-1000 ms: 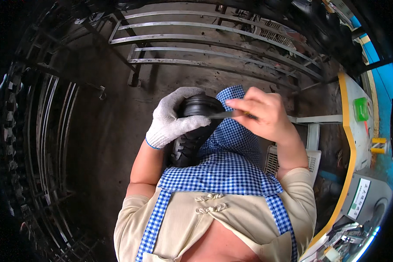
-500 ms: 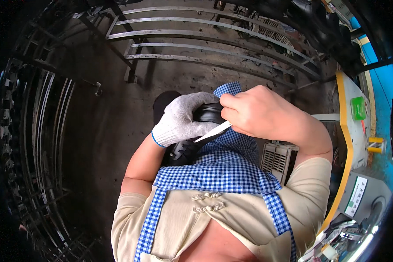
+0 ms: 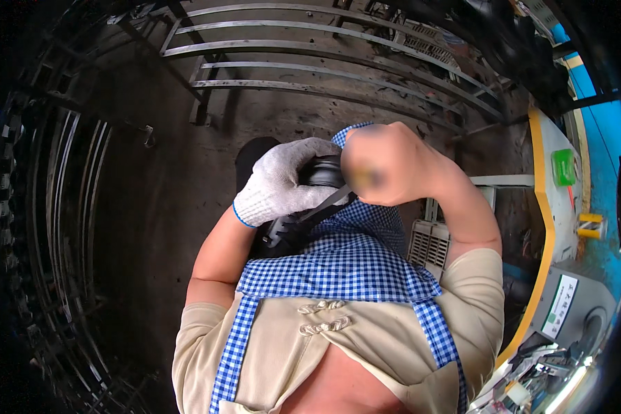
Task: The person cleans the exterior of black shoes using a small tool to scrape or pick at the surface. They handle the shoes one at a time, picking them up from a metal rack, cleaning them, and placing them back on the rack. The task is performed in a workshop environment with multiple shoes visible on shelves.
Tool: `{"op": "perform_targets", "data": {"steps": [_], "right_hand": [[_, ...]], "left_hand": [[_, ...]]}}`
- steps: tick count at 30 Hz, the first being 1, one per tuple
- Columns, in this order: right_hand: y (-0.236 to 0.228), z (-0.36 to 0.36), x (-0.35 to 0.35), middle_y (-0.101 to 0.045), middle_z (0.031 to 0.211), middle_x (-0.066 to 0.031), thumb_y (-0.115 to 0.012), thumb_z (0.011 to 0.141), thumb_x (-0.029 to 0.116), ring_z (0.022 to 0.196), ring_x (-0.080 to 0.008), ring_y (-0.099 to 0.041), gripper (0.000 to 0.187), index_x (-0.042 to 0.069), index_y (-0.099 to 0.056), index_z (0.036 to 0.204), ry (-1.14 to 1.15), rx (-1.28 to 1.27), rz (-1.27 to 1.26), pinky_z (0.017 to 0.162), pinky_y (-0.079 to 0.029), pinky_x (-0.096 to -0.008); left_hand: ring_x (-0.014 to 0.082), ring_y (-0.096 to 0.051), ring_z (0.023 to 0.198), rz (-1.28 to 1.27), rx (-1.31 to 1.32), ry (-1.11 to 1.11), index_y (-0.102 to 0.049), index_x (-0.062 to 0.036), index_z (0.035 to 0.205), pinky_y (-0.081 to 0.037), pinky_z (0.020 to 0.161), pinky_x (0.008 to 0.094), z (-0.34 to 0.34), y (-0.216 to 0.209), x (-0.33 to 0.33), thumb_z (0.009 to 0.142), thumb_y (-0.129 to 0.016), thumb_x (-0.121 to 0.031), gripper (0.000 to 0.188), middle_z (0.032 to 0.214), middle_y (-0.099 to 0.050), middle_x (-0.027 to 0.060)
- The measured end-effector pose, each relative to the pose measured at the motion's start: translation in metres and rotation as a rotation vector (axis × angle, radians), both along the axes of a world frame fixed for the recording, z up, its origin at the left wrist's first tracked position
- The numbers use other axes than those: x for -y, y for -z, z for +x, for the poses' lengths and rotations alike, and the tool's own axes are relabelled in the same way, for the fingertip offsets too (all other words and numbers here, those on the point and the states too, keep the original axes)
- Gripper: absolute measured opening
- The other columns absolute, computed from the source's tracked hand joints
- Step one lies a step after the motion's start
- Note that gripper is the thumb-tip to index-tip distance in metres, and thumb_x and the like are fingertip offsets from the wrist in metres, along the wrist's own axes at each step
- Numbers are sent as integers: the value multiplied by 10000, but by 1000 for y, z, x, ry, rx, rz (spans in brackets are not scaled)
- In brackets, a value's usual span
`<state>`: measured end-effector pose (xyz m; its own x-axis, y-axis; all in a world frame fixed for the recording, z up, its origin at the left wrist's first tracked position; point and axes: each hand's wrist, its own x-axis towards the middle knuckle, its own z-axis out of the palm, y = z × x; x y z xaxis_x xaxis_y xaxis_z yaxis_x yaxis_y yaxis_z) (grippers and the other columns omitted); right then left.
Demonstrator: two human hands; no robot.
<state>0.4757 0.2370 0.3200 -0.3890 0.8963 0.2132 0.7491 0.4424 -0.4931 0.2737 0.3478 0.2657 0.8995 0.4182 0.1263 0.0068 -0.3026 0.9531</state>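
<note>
My left hand (image 3: 283, 176), in a pale knitted glove with a blue cuff edge, grips a black shoe (image 3: 322, 174) over my lap. Its glossy rounded part shows between thumb and fingers; a darker part with grey ribbed detail (image 3: 280, 232) lies below the glove. My bare right hand (image 3: 386, 165) is closed in a fist against the shoe's right side. Part of that fist is blurred, with a yellowish patch, so what it holds is unclear. A narrow dark strip (image 3: 330, 202) slants from below the fist toward the lower left.
A blue checked apron (image 3: 338, 276) covers my lap. Metal rail racks (image 3: 324, 48) stand ahead, with more racking (image 3: 65, 207) at left. To the right are a yellow-edged table (image 3: 541, 186) with a green container (image 3: 564, 167), a grey machine (image 3: 579, 303) and a pale slatted crate (image 3: 429, 243).
My right fist has turned and shifted slightly left and down. The thin white piece under it no longer shows; a dark strip appears there. My left hand keeps its hold on the shoe.
</note>
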Motion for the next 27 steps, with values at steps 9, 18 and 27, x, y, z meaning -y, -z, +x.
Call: {"op": "perform_targets", "data": {"steps": [9,18,27], "right_hand": [[49,20,7,-476,770,-8,-620,690,16,646,-85,-423,157,42,-481,756,13,-765,-124,564,-351,-253],[183,0,23,-640,1109,-79,-717,882,214,987,-151,-616,351,38,-607,1166,439,-1103,-369,879,-512,-299],[219,-37,7,-661,1048,-71,-552,999,358,627,-102,-548,404,117,-546,1324,-89,-1945,-705,536,-440,-238]], "left_hand": [[196,-690,936,-59,-61,-4,-663,20,1135,-537,887,316,-5,-4,-4,663,-905,-284,611,1053,-702,128],[191,-615,1062,-349,286,-377,-600,1,1233,-497,952,328,-6,-11,-47,687,-863,-246,655,1147,-653,96],[194,-627,1038,-607,501,-558,-489,-40,1416,-520,927,349,35,-45,-114,956,-622,-328,558,1232,-622,104]]}}
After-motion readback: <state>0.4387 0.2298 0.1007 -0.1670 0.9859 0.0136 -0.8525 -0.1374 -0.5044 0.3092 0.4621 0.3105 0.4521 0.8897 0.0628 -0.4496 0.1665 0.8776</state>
